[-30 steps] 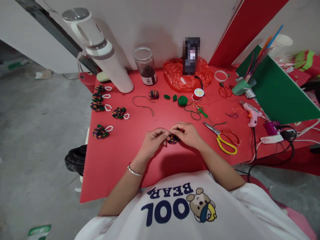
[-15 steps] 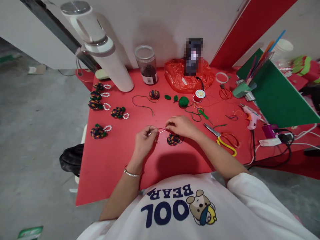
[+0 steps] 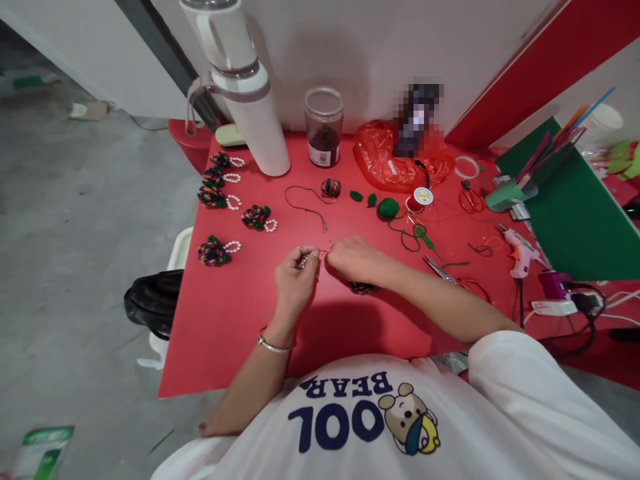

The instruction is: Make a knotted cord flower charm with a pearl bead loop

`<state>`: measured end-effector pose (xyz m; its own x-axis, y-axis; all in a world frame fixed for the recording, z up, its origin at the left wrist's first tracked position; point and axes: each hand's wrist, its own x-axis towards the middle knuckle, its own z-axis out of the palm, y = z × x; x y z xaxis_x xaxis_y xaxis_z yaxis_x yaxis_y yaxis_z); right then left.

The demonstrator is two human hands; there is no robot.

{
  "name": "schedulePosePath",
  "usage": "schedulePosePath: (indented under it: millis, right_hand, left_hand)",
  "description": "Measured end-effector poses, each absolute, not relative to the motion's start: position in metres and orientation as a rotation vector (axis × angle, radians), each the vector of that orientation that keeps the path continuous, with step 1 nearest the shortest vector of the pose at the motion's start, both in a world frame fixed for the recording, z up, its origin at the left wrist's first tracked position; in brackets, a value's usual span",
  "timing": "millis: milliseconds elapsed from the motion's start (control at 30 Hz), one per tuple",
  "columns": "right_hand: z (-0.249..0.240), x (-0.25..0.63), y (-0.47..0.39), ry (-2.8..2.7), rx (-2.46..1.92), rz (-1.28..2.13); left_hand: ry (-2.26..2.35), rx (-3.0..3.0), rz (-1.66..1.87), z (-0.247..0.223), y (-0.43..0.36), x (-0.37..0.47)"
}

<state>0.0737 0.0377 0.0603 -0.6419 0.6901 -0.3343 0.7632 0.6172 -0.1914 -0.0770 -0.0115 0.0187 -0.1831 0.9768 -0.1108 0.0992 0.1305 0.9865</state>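
Note:
My left hand (image 3: 296,277) is closed in a pinch around a small loop of white beads (image 3: 303,262) over the red table (image 3: 225,333). Close beside it, my right hand (image 3: 356,259) is curled, its fingertips near a thin thread (image 3: 324,252) that spans the small gap between the hands. Whatever its fingers grip is hidden. A multicoloured yarn piece (image 3: 363,288) lies partly covered under my right wrist. On the left of the table sit several dark multicoloured yarn pieces (image 3: 214,251) with white bead loops.
Behind the hands are a yarn ball (image 3: 331,188), a green ball (image 3: 388,209), a thread spool (image 3: 423,197), a jar (image 3: 324,127) and a tall white bottle (image 3: 260,127). Scissors (image 3: 440,269), a pink glue gun (image 3: 520,253) and a green pen cup (image 3: 504,195) stand or lie right.
The view has shifted, so the table items appear further right. My right hand has curled more tightly, and its wrist now covers most of the nearby yarn piece.

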Motion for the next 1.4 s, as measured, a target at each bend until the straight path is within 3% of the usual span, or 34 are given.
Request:
schedulePosePath:
  millis: [167,333,500,1100,1400]
  right_hand:
    - [0.053,0.103,0.043,2.635,1.435,-0.749]
    - [0.027,0.139,0.028,2.546,1.980,-1.689]
    - [0.014,0.147,0.009,2.328,2.194,-2.096]
    - [0.041,0.144,-0.007,2.530,2.191,-2.054]
    - [0.056,0.140,-0.016,2.529,2.261,-2.192]
  left_hand:
    - [1.335,0.966,1.172,0.020,-0.013,-0.075]
    - [1.109,0.809,1.041,0.023,-0.015,-0.068]
    - [1.035,0.803,0.917,0.017,-0.019,-0.055]
    - [0.985,1.144,0.867,0.013,-0.022,-0.040]
    - [1.029,1.448,0.876,0.021,-0.034,-0.036]
